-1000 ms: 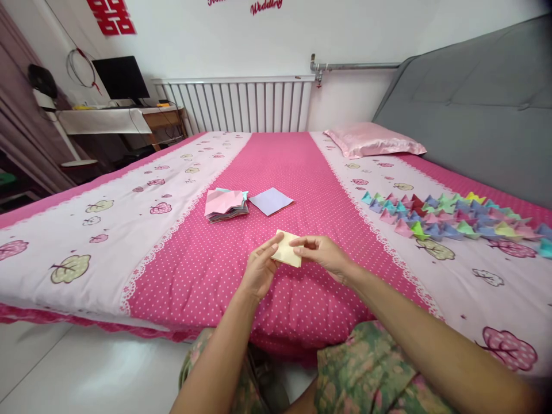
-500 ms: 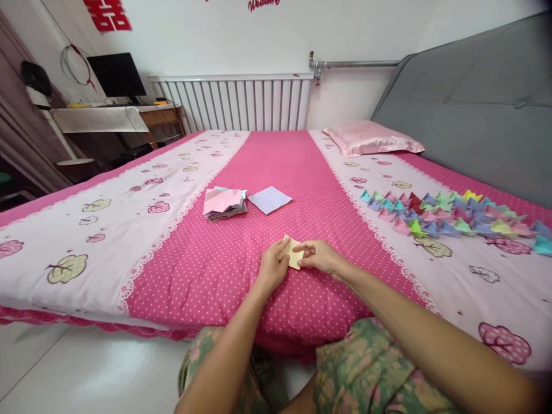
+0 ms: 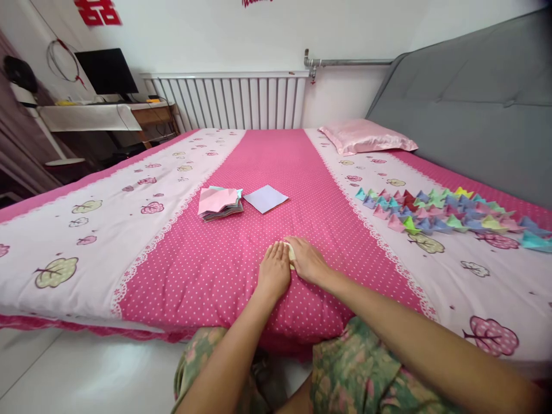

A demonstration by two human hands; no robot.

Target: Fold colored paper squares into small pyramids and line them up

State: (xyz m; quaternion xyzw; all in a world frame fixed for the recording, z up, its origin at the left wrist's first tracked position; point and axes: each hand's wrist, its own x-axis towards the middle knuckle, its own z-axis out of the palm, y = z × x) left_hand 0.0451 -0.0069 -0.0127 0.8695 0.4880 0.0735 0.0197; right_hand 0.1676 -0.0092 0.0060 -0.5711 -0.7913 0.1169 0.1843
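A small folded piece of pale yellow paper point(image 3: 292, 256) lies on the pink dotted bedspread, mostly covered by my hands. My left hand point(image 3: 275, 268) rests over its left side, fingers stretched flat and close together. From the right, my right hand point(image 3: 306, 260) presses down on the paper with its fingers extended; its thumb is hard to make out. The two hands meet at the fingertips, and only a yellow sliver shows between them. Beyond them are a lavender square sheet point(image 3: 266, 199) and a stack of folded papers point(image 3: 219, 202) with a pink one on top.
Several rows of colourful folded paper shapes point(image 3: 448, 213) stand on the bed at the right. Behind them are a pink pillow point(image 3: 366, 137) and a grey headboard point(image 3: 466, 86). The bed's front edge meets my knees. A radiator point(image 3: 228, 100) lines the far wall.
My fingers have gone from pinching the yellow paper to lying flat over it, hiding most of it. The right hand has moved left against the left hand. The view has shifted slightly.
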